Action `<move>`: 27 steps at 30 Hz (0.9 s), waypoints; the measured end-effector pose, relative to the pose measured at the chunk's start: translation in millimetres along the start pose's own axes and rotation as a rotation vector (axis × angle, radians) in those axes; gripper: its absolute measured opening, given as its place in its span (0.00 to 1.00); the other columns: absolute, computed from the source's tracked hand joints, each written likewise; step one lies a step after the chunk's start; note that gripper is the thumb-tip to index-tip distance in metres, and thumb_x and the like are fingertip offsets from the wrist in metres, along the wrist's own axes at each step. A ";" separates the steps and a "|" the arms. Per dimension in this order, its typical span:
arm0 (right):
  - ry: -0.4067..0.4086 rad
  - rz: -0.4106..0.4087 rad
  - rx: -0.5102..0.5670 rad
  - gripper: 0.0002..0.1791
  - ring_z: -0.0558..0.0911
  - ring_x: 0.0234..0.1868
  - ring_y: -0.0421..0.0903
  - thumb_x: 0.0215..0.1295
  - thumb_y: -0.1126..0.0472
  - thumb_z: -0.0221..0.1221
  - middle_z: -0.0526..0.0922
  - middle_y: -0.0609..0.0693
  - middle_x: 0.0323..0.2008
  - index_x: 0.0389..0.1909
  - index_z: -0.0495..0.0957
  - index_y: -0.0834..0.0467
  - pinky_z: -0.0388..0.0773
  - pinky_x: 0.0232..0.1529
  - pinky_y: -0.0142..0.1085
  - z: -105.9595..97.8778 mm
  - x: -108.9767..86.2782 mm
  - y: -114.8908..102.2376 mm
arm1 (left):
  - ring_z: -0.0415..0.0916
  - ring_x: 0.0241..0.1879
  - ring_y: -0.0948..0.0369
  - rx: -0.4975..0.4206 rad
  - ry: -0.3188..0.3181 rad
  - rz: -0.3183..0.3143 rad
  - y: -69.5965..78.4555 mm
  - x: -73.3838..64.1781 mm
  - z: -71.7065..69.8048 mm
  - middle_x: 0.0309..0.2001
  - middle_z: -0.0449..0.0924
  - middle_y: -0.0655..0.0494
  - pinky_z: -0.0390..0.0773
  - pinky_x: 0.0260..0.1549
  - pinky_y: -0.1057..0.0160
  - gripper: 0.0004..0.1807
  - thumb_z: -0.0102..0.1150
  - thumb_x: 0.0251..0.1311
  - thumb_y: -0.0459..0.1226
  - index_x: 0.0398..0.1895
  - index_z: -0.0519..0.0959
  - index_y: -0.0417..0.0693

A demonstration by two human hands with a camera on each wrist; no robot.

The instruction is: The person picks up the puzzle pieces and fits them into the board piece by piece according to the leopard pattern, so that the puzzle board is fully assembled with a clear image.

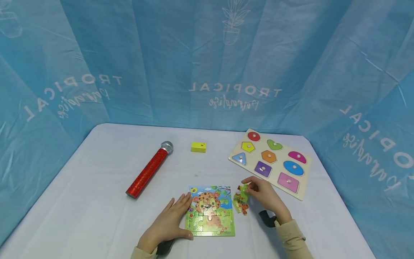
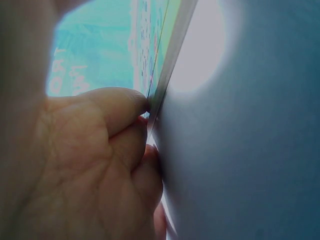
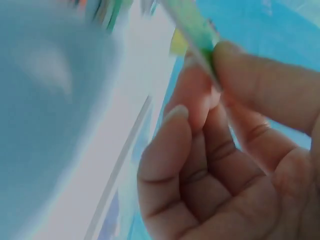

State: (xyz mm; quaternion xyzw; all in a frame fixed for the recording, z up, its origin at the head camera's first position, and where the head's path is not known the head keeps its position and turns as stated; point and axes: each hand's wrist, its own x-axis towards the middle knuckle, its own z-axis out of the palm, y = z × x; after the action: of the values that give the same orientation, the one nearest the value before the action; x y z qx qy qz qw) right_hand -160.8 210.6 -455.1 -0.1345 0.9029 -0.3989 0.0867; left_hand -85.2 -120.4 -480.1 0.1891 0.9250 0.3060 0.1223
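A jigsaw puzzle board point(image 1: 230, 233) with a spotted cub picture lies flat on the table; its lower middle looks paler than the cub's head. My left hand point(image 1: 169, 223) rests along its left side, fingers extended to the edge and thumb by the near corner. In the left wrist view, fingertips meet the board's edge point(image 2: 172, 55). My right hand point(image 1: 263, 194) pinches a green puzzle piece point(image 3: 192, 30) between thumb and fingers, just right of the board. Beneath it lie loose puzzle pieces point(image 1: 240, 207), partly overlapping.
A wooden shape board point(image 1: 302, 192) with knobbed coloured shapes lies at the back right, close to my right hand. A red glittery microphone point(image 1: 148, 172) lies at left, and a yellow block point(image 1: 198, 147) sits toward the back. Blue curtain point(image 1: 207, 64) surrounds the white table point(image 1: 97, 172).
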 end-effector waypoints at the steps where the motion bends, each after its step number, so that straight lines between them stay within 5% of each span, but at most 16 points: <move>1: -0.028 -0.020 0.020 0.11 0.73 0.27 0.41 0.65 0.64 0.60 0.78 0.48 0.29 0.48 0.79 0.59 0.71 0.26 0.27 2.7 -0.1 -2.5 | 0.46 0.76 0.45 0.000 0.000 0.000 0.2 -0.2 -0.1 0.76 0.52 0.44 0.43 0.74 0.38 0.65 0.76 0.31 0.57 0.73 0.57 0.37; 7: -0.251 -0.127 0.073 0.07 0.74 0.21 0.38 0.66 0.61 0.60 0.81 0.48 0.27 0.43 0.80 0.56 0.74 0.20 0.29 27.9 -0.6 -16.6 | 0.47 0.76 0.44 -0.008 0.009 0.012 -0.3 -0.3 0.4 0.76 0.52 0.43 0.44 0.73 0.37 0.65 0.76 0.30 0.58 0.73 0.57 0.37; 13: -0.372 -0.170 0.057 0.05 0.71 0.24 0.30 0.61 0.62 0.64 0.77 0.41 0.24 0.38 0.83 0.55 0.70 0.26 0.24 51.2 -2.2 -24.0 | 0.48 0.76 0.43 -0.005 0.011 0.017 -0.2 -0.5 0.4 0.76 0.52 0.43 0.44 0.73 0.37 0.65 0.76 0.29 0.58 0.73 0.58 0.37; 27: -0.376 -0.178 -0.057 0.04 0.69 0.26 0.33 0.58 0.64 0.66 0.74 0.41 0.26 0.34 0.84 0.53 0.69 0.28 0.26 52.4 -2.0 -23.6 | 0.46 0.76 0.45 -0.005 0.000 0.000 -0.2 0.6 1.1 0.76 0.52 0.44 0.44 0.74 0.38 0.65 0.77 0.31 0.57 0.73 0.57 0.38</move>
State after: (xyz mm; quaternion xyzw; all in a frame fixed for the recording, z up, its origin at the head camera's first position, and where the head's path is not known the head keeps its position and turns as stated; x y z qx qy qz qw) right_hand -141.0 159.5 -472.4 -0.2881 0.8663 -0.3472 0.2142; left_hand -85.4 -119.6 -481.1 0.1885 0.9242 0.3084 0.1229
